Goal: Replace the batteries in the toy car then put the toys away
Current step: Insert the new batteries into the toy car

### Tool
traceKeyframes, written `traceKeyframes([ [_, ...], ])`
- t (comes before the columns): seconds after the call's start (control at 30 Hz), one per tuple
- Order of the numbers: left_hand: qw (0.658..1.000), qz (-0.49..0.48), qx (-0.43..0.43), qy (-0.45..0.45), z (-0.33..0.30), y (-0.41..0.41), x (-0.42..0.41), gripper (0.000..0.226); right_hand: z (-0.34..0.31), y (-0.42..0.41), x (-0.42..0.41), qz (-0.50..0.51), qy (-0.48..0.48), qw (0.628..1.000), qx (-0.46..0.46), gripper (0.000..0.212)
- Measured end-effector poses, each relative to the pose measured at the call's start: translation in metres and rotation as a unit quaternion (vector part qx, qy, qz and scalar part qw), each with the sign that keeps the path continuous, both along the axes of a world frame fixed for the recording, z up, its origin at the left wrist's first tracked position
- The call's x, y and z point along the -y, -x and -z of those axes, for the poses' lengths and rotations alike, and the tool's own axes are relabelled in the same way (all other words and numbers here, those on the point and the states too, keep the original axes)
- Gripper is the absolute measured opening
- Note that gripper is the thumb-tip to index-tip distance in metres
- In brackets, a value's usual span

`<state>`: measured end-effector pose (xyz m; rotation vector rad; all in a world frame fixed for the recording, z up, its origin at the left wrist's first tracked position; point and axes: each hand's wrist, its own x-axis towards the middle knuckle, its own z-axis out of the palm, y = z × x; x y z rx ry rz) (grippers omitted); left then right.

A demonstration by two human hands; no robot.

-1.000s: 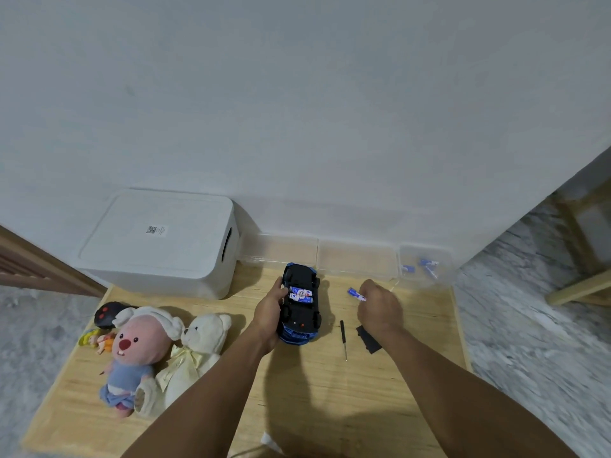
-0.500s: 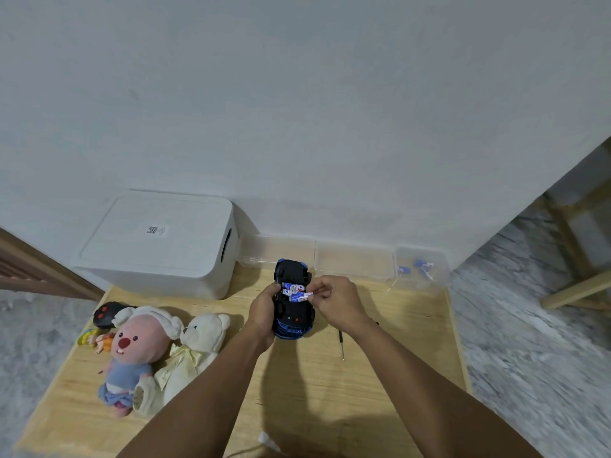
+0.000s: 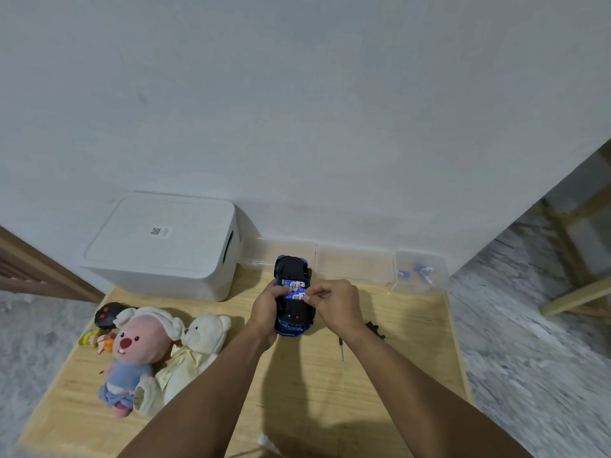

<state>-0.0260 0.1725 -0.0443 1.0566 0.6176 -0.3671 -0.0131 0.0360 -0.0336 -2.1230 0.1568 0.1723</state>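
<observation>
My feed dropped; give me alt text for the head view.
Left hand holds an upturned blue toy car on a wooden table while the right hand presses a battery into its open bay. Plush toys lie left; a screwdriver lies right.

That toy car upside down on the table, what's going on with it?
A person is fitting batteries into the toy car, which lies belly-up. The left hand grips its side while the right hand presses a battery into the open compartment. A screwdriver and a black cover lie beside it. Two plush toys wait by the white box.
</observation>
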Motion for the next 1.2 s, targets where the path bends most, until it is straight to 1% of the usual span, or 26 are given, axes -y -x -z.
traceKeyframes([
  [0.13, 0.999, 0.026, 0.02, -0.03, 0.001, 0.001, 0.0, 0.029, -0.002, -0.001, 0.002, -0.014, -0.025, 0.999, -0.023, 0.013],
  [0.27, 0.998, 0.037, 0.031, -0.05, 0.004, 0.003, -0.002, 0.028, -0.005, -0.004, 0.006, 0.035, -0.135, 0.986, -0.092, 0.016],
  [0.33, 0.997, 0.04, 0.033, -0.048, 0.006, 0.003, -0.002, 0.028, -0.01, -0.004, 0.005, 0.071, -0.194, 0.965, -0.164, 0.016],
  [0.4, 0.998, 0.04, 0.03, -0.041, 0.007, 0.003, -0.004, 0.028, -0.015, -0.004, 0.004, 0.1, -0.254, 0.931, -0.244, 0.026],
  [0.47, 0.998, 0.041, 0.025, -0.039, 0.009, 0.005, -0.006, 0.027, -0.021, -0.005, 0.003, 0.11, -0.286, 0.907, -0.288, 0.033],
  [0.53, 0.998, 0.048, 0.024, -0.04, 0.011, 0.005, -0.008, 0.028, -0.022, -0.007, 0.004, 0.106, -0.283, 0.907, -0.294, 0.035],
  [0.67, 0.996, 0.059, 0.026, -0.059, 0.011, 0.004, -0.009, 0.032, -0.019, -0.006, 0.002, 0.107, -0.254, 0.922, -0.274, 0.031],
  [0.77, 0.996, 0.054, 0.031, -0.068, 0.01, 0.002, -0.008, 0.033, -0.014, -0.006, 0.001, 0.105, -0.237, 0.93, -0.259, 0.039],
  [0.83, 0.995, 0.054, 0.032, -0.073, 0.01, 0.002, -0.006, 0.031, -0.012, -0.006, 0.0, 0.106, -0.228, 0.935, -0.25, 0.039],
  [0.93, 0.995, 0.056, 0.031, -0.078, 0.012, 0.002, -0.005, 0.027, -0.01, -0.004, 0.001, 0.11, -0.215, 0.944, -0.223, 0.03],
  [1.03, 0.994, 0.061, 0.039, -0.08, 0.014, 0.001, -0.004, 0.025, -0.005, -0.003, 0.003, 0.099, -0.193, 0.955, -0.201, 0.028],
  [1.1, 0.994, 0.063, 0.037, -0.083, 0.015, 0.002, -0.003, 0.026, 0.0, -0.004, 0.01, 0.091, -0.178, 0.96, -0.195, 0.022],
  [1.13, 0.994, 0.06, 0.031, -0.086, 0.015, 0.003, -0.003, 0.027, 0.004, -0.005, 0.016, 0.094, -0.158, 0.965, -0.186, 0.016],
  [1.2, 0.995, 0.049, 0.013, -0.081, 0.018, 0.005, -0.005, 0.028, 0.011, -0.008, 0.031, 0.095, -0.081, 0.98, -0.158, 0.009],
])
